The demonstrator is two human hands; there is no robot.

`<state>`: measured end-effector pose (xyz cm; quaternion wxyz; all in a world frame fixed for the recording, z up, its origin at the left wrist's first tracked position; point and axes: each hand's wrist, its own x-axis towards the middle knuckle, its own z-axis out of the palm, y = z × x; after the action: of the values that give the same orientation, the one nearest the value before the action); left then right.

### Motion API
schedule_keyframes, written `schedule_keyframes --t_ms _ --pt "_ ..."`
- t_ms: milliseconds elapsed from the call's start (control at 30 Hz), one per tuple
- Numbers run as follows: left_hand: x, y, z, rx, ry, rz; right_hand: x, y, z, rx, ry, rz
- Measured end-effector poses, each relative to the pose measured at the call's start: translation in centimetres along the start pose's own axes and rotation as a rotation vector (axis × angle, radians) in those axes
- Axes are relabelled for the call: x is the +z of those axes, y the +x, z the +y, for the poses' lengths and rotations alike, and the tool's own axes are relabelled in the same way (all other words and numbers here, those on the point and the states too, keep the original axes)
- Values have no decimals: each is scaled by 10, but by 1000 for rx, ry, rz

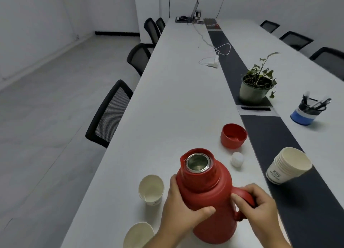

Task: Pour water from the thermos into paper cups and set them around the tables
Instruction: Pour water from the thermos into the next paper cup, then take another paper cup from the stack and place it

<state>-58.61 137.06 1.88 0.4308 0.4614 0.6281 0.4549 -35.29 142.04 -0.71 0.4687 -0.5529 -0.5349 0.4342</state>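
Standing upright at lower centre, mouth up, the thermos [204,197] is gripped by both hands: left hand [178,206] round its body, right hand [258,205] on its handle; bare tabletop [176,99] stretches beyond, its edge at left.

From my remote seat I saw a plain room with pale grey walls [46,15] and a light grey floor [46,99], a dark skirting strip [117,33] at the far end. The long white worktop [176,89] ran away from me, split by a dark centre strip [230,48]. Black mesh-backed chairs [109,114] stood along its left edge, and more chairs [296,40] lined the right. Two cables [169,4] hung down the far wall. The lighting was even and dim.
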Motion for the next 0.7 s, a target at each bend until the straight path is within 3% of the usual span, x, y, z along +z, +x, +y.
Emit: schedule_keyframes --t_ms 367,700 --pt "-5 127 15 103 174 -28 50 103 37 3 146 71" --pt "-25 201 11 99 259 -18 92 173 48 -83 173 3"
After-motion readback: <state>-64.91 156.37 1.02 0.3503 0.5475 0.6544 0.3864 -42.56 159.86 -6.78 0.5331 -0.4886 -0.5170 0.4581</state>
